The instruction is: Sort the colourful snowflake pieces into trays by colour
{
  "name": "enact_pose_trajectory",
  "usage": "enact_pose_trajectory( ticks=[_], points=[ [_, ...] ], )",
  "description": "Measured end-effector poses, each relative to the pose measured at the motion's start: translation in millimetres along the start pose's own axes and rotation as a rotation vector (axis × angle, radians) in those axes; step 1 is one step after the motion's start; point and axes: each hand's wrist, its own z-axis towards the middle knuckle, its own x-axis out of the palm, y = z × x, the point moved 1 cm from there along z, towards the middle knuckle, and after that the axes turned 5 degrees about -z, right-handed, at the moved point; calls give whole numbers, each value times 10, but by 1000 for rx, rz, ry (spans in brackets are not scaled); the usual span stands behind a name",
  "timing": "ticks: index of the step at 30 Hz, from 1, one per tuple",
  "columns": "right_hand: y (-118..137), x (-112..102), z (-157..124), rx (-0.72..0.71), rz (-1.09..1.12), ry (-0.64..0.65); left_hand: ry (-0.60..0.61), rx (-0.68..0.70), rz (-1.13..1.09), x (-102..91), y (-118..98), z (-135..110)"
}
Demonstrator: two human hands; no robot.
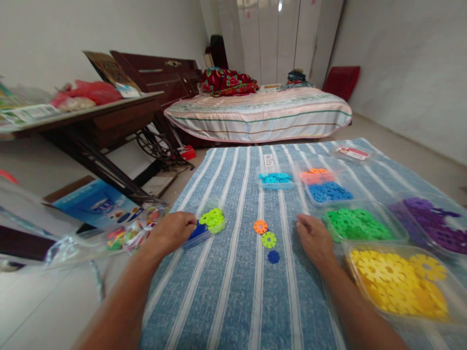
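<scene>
My left hand [174,232] rests curled on the striped blue mat [233,301], its fingers against a clear tray [204,228] of lime-green and dark blue snowflake discs. My right hand [314,239] lies knuckles-up on the mat beside a tray of green discs [355,224], fingers curled under. Between my hands lie three loose discs: orange [260,226], lime green [269,239] and dark blue [273,256].
Clear trays hold yellow discs [399,282], purple discs [434,221], blue and orange discs [326,187] and cyan discs [275,179]. A bag of mixed pieces [124,236] lies at the mat's left edge. A dark wooden table [91,121] stands left, a bed [259,114] beyond.
</scene>
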Motion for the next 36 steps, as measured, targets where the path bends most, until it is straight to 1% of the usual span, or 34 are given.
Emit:
enact_pose_trajectory(
  ticks=[1, 2, 4, 5, 6, 7, 9, 11, 12, 14, 17, 20, 25, 29, 33, 36],
  points=[
    [1, 0, 0, -2, 0, -2, 7, -25, 42, 2, 18, -5],
    [2, 0, 0, -5, -2, -2, -13, -58, 74, 1, 10, -19],
    [3, -1, -1, -8, -8, 2, -111, -104, 83, 3, -83, -67],
    [3, -1, -1, -8, -11, 5, -152, -84, 54, 18, -168, -93],
    [2, -1, -1, -7, -13, 9, -167, -30, 6, 48, -274, -115],
    [1, -2, -2, -5, -13, 13, -151, 57, -54, 95, -397, -132],
    [-2, -2, -2, 1, -10, 17, -49, 251, -143, 236, -672, -145],
    [-6, -2, -1, 3, -1, 17, 11, 343, -160, 405, -937, -130],
    [-7, -1, -1, 2, 4, 15, 17, 356, -149, 486, -1056, -114],
    [-10, 0, -1, -3, 11, 12, 27, 322, -123, 624, -1249, -77],
    [-11, 3, -2, -7, 10, 12, 8, 259, -109, 746, -1420, -30],
    [-10, 5, -2, -7, 2, 9, -10, 259, -148, 793, -1478, -5],
    [-7, 0, 1, -12, -6, 14, -10, 254, -240, 834, -1472, 1],
    [-8, -6, -3, -8, -28, 29, -16, 245, -294, 836, -1459, -28],
    [-5, -5, -11, 0, -32, 26, 3, 255, -295, 816, -1467, -55],
    [-1, -4, -9, 4, -21, 30, 4, 242, -328, 843, -1482, -42]
  ],
)
